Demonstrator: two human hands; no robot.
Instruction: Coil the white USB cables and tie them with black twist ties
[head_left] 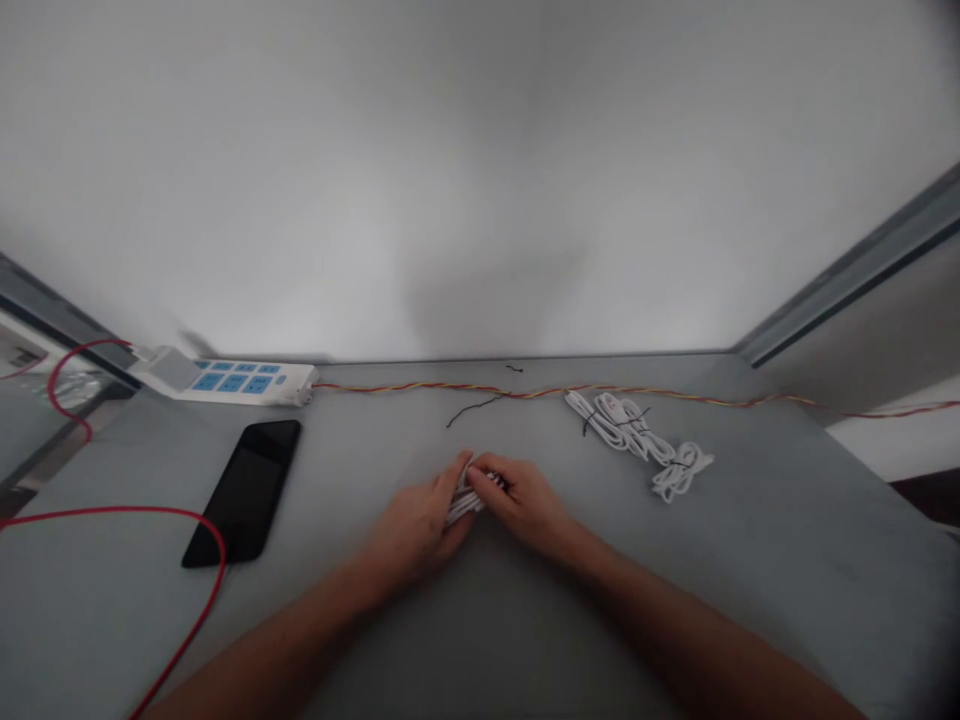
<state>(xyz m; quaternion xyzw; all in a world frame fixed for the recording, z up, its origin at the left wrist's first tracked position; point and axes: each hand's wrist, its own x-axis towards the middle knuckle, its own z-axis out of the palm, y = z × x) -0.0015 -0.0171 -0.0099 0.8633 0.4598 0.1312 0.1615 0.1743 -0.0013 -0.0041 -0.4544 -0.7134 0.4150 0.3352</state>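
Note:
Both hands meet at the middle of the grey table (750,560). My left hand (417,522) and my right hand (521,500) are both closed around a small bundle of white cable (466,498), which shows only between the fingers. The bundle rests on or just above the table top. Two more bundled white cables (637,438) lie to the right, each tied with a dark twist tie. A loose black twist tie (474,408) lies just beyond my hands.
A black phone (244,490) lies at the left with a red cable (112,512) looping by it. A white power strip (225,378) with blue sockets sits at the back left. A twisted red-yellow wire (675,396) runs along the back near the white wall.

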